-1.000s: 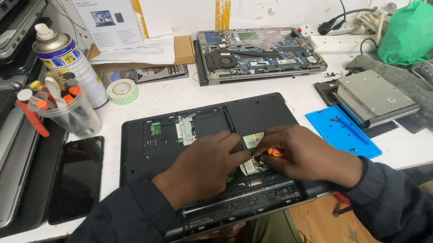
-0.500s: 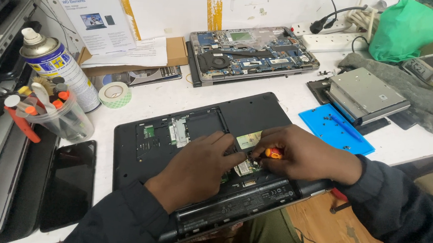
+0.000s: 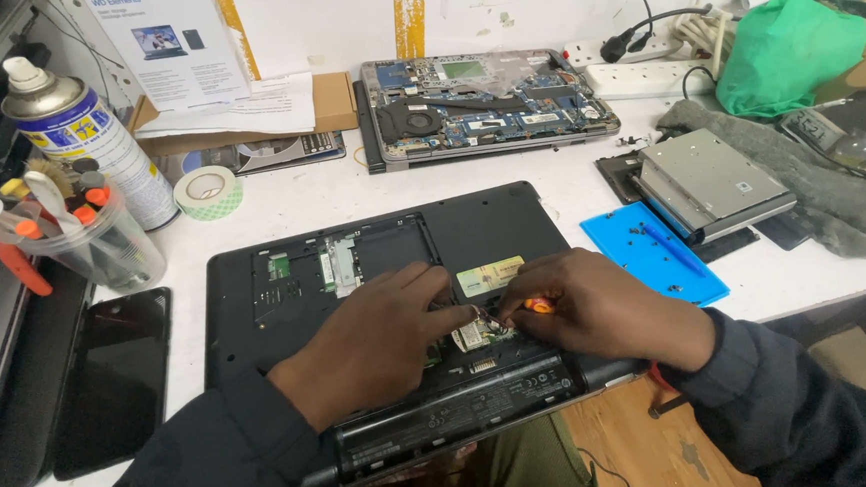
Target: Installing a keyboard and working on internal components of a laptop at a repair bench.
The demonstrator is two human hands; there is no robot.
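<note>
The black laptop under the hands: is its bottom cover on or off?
Off, partly: the black laptop lies underside up, open bay showing boards.

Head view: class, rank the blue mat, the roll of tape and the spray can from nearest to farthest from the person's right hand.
1. Blue mat, just beyond the right hand, on its right.
2. Roll of tape, far left, past the black laptop.
3. Spray can, farthest, at the left edge.

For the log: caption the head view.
Both hands, left and right, work on a small card inside an upturned black laptop.

tool cup (image 3: 83, 237) left, blue mat (image 3: 653, 252) right
</note>
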